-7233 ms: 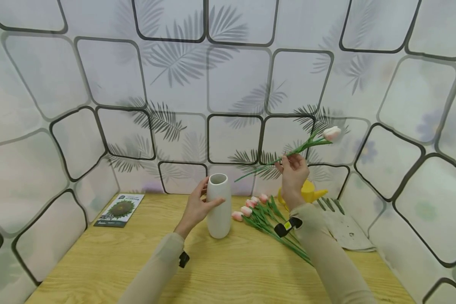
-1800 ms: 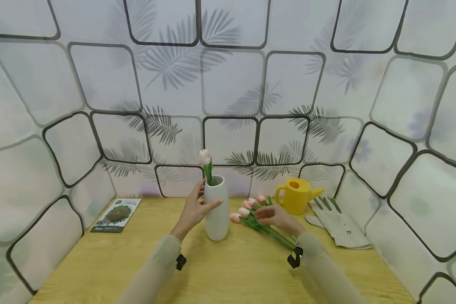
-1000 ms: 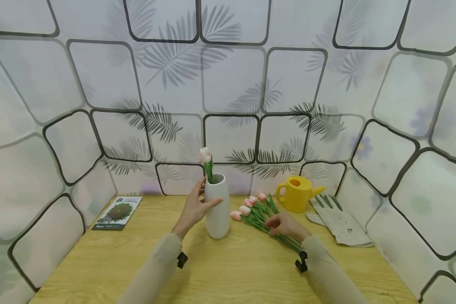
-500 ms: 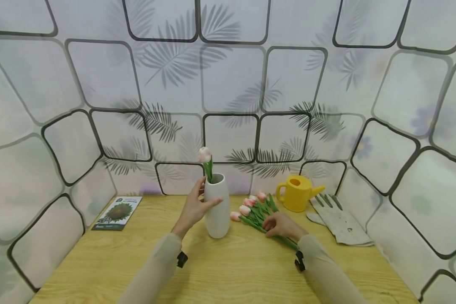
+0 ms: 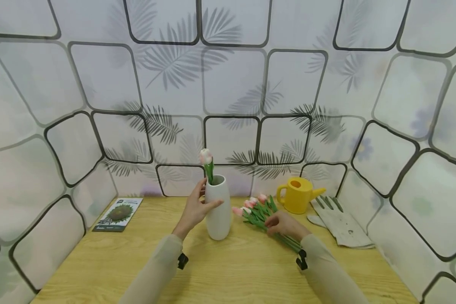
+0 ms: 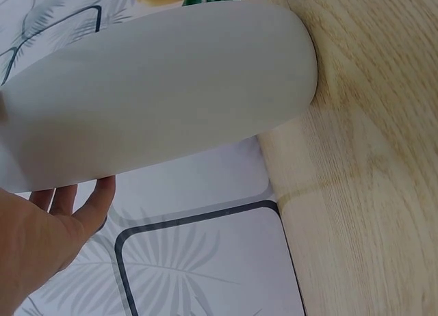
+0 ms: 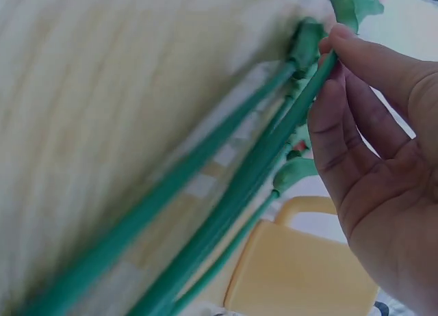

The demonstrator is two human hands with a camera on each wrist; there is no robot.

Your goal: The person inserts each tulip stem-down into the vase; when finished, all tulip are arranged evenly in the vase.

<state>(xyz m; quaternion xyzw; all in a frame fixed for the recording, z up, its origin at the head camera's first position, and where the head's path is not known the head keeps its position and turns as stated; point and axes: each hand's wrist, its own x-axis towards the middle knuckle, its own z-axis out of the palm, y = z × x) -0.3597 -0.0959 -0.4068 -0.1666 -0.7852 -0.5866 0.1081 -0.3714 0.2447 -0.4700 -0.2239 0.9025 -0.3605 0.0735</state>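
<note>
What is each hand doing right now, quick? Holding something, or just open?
Left hand: closed around the white vase.
Right hand: closed, pinching at least one green tulip stem.

tulip (image 5: pixel 206 157) in vase (image 5: pixel 219 220), watering can (image 5: pixel 298 196) apparently behind bunch (image 5: pixel 255 218)

Head view peers down, twelve o'clock; left-wrist view, close from seven, shares the vase (image 5: pixel 218 219); right-wrist, from five, stems (image 7: pixel 236 191).

Held aloft seconds ago, a tulip (image 5: pixel 206 157) now stands in the vase (image 5: pixel 218 213); the right hand (image 5: pixel 286 226) now pinches another stem (image 7: pixel 274 145).
</note>
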